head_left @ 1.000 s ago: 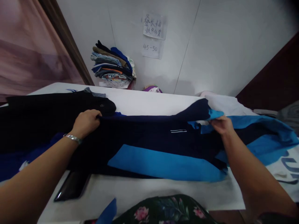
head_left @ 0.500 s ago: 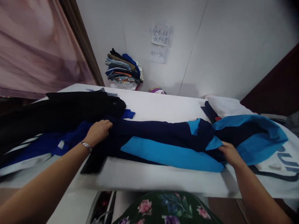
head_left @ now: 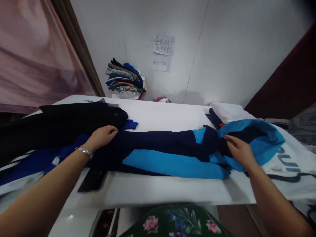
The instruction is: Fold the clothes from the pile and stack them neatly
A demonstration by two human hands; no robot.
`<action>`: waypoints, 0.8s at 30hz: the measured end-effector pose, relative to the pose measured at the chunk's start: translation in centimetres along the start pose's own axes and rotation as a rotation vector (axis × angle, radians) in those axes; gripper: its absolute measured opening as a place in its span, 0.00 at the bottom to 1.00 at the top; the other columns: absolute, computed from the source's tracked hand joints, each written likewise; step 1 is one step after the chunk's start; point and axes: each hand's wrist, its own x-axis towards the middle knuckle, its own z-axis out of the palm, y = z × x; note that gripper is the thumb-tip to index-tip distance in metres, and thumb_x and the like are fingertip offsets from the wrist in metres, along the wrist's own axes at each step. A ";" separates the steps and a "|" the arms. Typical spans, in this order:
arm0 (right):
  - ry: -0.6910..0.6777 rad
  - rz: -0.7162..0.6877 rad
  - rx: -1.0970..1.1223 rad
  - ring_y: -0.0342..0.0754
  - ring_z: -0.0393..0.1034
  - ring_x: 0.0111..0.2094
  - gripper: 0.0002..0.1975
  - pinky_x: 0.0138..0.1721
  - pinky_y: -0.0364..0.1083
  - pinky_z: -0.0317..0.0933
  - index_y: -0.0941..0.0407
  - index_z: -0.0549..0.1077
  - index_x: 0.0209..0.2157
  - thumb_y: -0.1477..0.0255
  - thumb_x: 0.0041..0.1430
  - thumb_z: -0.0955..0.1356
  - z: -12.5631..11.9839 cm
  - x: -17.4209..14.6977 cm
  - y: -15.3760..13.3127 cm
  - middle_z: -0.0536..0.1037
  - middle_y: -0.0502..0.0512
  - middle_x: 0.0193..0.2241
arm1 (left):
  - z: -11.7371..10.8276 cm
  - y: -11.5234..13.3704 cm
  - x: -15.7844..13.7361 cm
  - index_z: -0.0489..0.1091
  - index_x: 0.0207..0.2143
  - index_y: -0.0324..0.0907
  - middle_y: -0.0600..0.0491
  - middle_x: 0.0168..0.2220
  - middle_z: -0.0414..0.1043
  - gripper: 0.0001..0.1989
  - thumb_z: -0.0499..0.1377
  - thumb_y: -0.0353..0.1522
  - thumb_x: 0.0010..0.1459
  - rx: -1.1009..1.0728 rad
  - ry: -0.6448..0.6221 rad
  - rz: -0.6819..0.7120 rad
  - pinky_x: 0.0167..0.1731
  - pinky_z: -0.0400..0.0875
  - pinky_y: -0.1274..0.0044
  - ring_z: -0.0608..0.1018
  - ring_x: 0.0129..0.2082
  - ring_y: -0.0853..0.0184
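Note:
A navy and light-blue jacket (head_left: pixel 160 140) lies stretched lengthwise across the white table, folded into a long strip. At its left end my left hand (head_left: pixel 102 136) is closed, fingertips pinched on the dark cloth. My right hand (head_left: pixel 238 149) is at the other end, its thumb and fingers closed on the fabric beside the wide, hood-like light-blue part (head_left: pixel 268 146). That part is spread open to the right, over a white garment with dark lettering (head_left: pixel 288 161). Black clothing (head_left: pixel 81 118) and blue clothing (head_left: pixel 24 164) lie beyond and beside my left hand.
A black phone (head_left: pixel 92 180) lies near the front edge of the white table (head_left: pixel 163 191). Folded clothes are stacked (head_left: pixel 125 80) against the wall, left of handwritten paper signs (head_left: pixel 163 44). A pink curtain (head_left: pixel 37 56) hangs at left. White cloth (head_left: pixel 229 112) sits at back right.
My right hand has moved up and slightly left along the jacket's right end, shifting the light-blue edge there. My left hand stays at the left end. The view has tilted slightly.

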 end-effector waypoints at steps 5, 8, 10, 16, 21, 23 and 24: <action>-0.342 -0.161 -0.085 0.49 0.66 0.56 0.15 0.61 0.48 0.54 0.53 0.77 0.43 0.77 0.55 0.64 7.1 8.0 -3.4 0.75 0.53 0.51 | 3.4 3.3 3.4 0.72 0.49 0.40 0.47 0.52 0.73 0.25 0.43 0.40 0.60 -0.012 -0.041 0.145 0.51 0.66 0.76 0.75 0.50 0.61; -0.507 -0.100 -0.311 0.51 0.64 0.57 0.13 0.60 0.49 0.54 0.54 0.76 0.43 0.76 0.55 0.66 11.2 11.3 -2.5 0.74 0.54 0.52 | 5.3 3.6 4.7 0.71 0.52 0.41 0.47 0.55 0.71 0.26 0.42 0.41 0.62 0.056 -0.121 0.119 0.52 0.64 0.75 0.73 0.53 0.60; -0.540 -0.060 -0.376 0.56 0.67 0.54 0.10 0.58 0.52 0.57 0.55 0.78 0.39 0.72 0.53 0.70 12.6 12.3 -1.3 0.77 0.57 0.48 | 5.9 3.3 5.2 0.70 0.53 0.43 0.47 0.55 0.71 0.26 0.42 0.41 0.62 0.120 -0.148 0.108 0.52 0.63 0.74 0.73 0.54 0.60; -0.440 -0.025 -0.581 0.61 0.66 0.53 0.09 0.56 0.59 0.52 0.56 0.76 0.37 0.66 0.58 0.67 10.9 12.3 1.7 0.78 0.63 0.44 | 5.9 3.3 5.2 0.72 0.50 0.42 0.44 0.50 0.73 0.26 0.45 0.45 0.62 0.250 -0.114 0.145 0.48 0.64 0.71 0.74 0.50 0.56; -0.393 -0.037 -0.722 0.60 0.69 0.49 0.13 0.51 0.56 0.57 0.56 0.76 0.38 0.63 0.60 0.66 10.2 10.4 3.3 0.78 0.64 0.43 | 6.5 4.9 5.0 0.72 0.48 0.40 0.43 0.47 0.73 0.23 0.45 0.43 0.63 0.230 -0.042 0.151 0.47 0.64 0.72 0.74 0.49 0.57; -0.395 -0.051 -0.710 0.59 0.69 0.49 0.14 0.51 0.55 0.57 0.56 0.76 0.39 0.63 0.60 0.65 10.6 10.0 3.6 0.78 0.64 0.43 | 6.7 5.0 5.1 0.71 0.49 0.39 0.43 0.47 0.73 0.23 0.46 0.42 0.63 0.197 -0.016 0.141 0.48 0.63 0.71 0.73 0.49 0.57; -0.388 -0.057 -0.704 0.59 0.69 0.49 0.14 0.51 0.55 0.57 0.57 0.76 0.40 0.63 0.60 0.65 10.7 9.9 3.7 0.77 0.65 0.44 | 6.7 5.0 5.0 0.71 0.50 0.38 0.43 0.47 0.73 0.23 0.47 0.42 0.63 0.169 -0.001 0.140 0.48 0.63 0.71 0.73 0.49 0.57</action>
